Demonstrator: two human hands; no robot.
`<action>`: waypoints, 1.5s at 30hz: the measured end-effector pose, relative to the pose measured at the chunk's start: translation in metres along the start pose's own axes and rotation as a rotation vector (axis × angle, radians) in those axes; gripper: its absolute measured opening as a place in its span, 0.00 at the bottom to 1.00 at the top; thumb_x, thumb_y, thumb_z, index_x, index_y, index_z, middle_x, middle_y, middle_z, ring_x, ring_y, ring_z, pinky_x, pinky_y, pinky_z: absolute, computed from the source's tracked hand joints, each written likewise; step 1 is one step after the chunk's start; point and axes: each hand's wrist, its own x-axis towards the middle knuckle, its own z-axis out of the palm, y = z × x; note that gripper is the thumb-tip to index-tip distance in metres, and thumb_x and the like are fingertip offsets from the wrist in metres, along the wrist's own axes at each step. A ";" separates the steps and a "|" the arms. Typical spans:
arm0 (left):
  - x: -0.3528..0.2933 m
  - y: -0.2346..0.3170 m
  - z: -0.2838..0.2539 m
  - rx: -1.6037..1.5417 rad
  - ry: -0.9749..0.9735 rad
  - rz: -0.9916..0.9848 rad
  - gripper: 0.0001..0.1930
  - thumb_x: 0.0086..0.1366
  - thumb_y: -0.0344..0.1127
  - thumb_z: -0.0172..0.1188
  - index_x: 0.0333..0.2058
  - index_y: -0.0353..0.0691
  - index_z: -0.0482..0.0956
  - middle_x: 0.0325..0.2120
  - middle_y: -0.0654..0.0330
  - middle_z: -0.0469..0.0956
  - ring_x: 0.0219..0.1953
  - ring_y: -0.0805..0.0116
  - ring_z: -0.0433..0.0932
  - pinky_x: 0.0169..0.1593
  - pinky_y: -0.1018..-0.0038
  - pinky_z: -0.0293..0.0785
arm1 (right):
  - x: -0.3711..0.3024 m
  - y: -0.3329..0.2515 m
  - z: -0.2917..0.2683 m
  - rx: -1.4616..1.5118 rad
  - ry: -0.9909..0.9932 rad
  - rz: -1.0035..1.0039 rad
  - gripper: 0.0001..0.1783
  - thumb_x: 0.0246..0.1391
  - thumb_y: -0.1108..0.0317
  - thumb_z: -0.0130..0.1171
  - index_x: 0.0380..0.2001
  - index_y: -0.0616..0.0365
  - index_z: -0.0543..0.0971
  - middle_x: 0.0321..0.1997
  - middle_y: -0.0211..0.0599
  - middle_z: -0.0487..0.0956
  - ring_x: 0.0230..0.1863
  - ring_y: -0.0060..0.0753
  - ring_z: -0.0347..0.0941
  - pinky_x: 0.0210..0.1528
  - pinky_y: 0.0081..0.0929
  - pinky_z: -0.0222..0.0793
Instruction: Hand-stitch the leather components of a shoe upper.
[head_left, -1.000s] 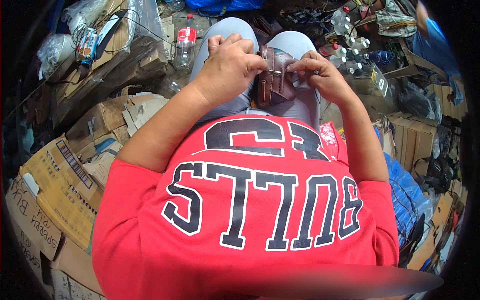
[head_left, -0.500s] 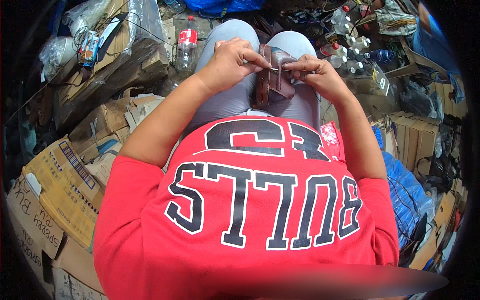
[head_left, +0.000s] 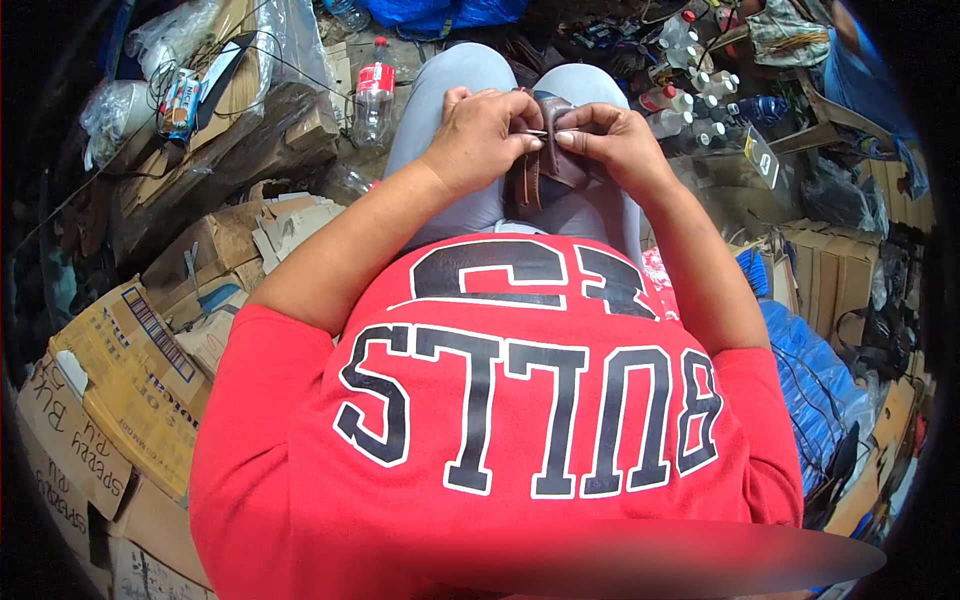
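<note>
A brown leather shoe (head_left: 563,170) rests between my thighs, a lace threaded along its edge. My left hand (head_left: 490,132) is closed at the shoe's left side, thumb and fingers pinching a thin, needle-like piece (head_left: 536,133) against the leather. From the other side my right hand (head_left: 608,145) pinches the upper part of the shoe between thumb and forefinger. Whether those right fingertips also grip a thread or a second needle is too small to tell. My left fingers partly cover the shoe's far end.
A red-labelled plastic bottle (head_left: 375,92) stands left of my knee. Several bottles (head_left: 697,100) cluster at the far right. Flattened cardboard (head_left: 135,375) lies at the left, blue plastic sheeting (head_left: 815,370) at the right. A wrapped wooden block (head_left: 285,140) is at the upper left.
Both hands have drawn closer together over the shoe. My left hand has shifted right and its fingers have curled in. The shoe has turned, so its laced edge looks narrower.
</note>
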 end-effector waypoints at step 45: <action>-0.013 -0.005 -0.102 -0.976 0.269 0.004 0.03 0.63 0.30 0.52 0.31 0.40 0.73 0.25 0.64 0.74 0.26 0.77 0.70 0.33 0.79 0.66 | 0.007 -0.039 -0.052 0.681 0.088 -0.395 0.09 0.58 0.62 0.53 0.34 0.56 0.75 0.32 0.33 0.76 0.35 0.26 0.71 0.41 0.28 0.64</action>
